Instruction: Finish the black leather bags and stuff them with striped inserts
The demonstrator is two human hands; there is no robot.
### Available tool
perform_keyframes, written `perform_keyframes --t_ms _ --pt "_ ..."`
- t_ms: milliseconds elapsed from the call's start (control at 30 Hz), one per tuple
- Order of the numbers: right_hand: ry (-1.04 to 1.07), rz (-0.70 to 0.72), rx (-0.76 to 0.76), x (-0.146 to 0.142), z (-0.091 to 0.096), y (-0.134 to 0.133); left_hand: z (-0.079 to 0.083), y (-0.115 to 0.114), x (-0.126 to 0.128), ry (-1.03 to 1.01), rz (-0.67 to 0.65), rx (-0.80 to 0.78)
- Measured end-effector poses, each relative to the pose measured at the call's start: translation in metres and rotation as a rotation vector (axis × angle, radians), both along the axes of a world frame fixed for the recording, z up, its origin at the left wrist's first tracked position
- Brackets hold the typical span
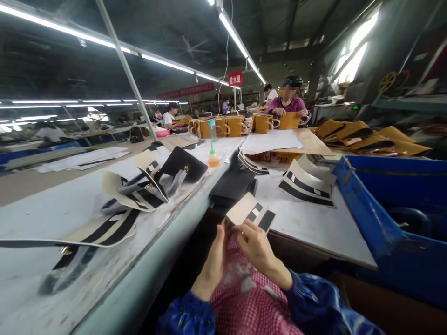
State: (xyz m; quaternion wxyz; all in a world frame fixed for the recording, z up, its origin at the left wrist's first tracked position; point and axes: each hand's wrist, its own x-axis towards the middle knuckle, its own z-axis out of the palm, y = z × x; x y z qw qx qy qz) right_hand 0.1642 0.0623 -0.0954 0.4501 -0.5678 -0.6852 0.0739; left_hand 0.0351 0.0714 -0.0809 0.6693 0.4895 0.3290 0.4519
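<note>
Both my hands hold a small cream piece with black stripes [250, 211] just above my lap. My left hand [213, 263] grips its lower left edge with the fingers closed. My right hand [257, 247] pinches the piece from below, thumb on top. A red checked apron [244, 298] lies under my hands, and blue sleeves cover my forearms. More striped cream and black pieces lie on the board ahead [307, 184] and on the long table at my left [139, 190].
A blue crate [366, 209] stands at my right. A glue bottle [213, 158] stands on the long table's edge. Yellow bags [230, 126] sit further back, with a person in purple [289, 104] behind them. Other workers sit at far tables.
</note>
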Motion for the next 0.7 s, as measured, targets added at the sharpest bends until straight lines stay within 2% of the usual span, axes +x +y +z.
perform_keyframes --t_ms 100,233,300,433,533,700 --pt "-0.029 0.094 -0.078 -0.018 -0.011 0.0 -0.025 -0.007 0.0 -0.192 -0.04 -0.169" --pt "-0.095 0.221 -0.212 -0.015 -0.008 0.019 -0.054 -0.007 -0.006 -0.246 0.073 -0.246" --pt "-0.13 0.217 -0.257 -0.001 0.001 0.044 -0.068 -0.004 -0.007 -0.254 0.144 -0.248" --pt "-0.239 0.081 -0.268 0.03 0.013 0.111 -0.093 -0.002 -0.006 -0.233 0.269 -0.234" --pt "-0.345 0.024 -0.297 0.041 0.01 0.15 -0.102 -0.001 -0.005 -0.211 0.325 -0.224" --pt "-0.429 -0.044 -0.361 0.046 -0.002 0.187 -0.101 0.003 -0.007 -0.18 0.406 -0.178"
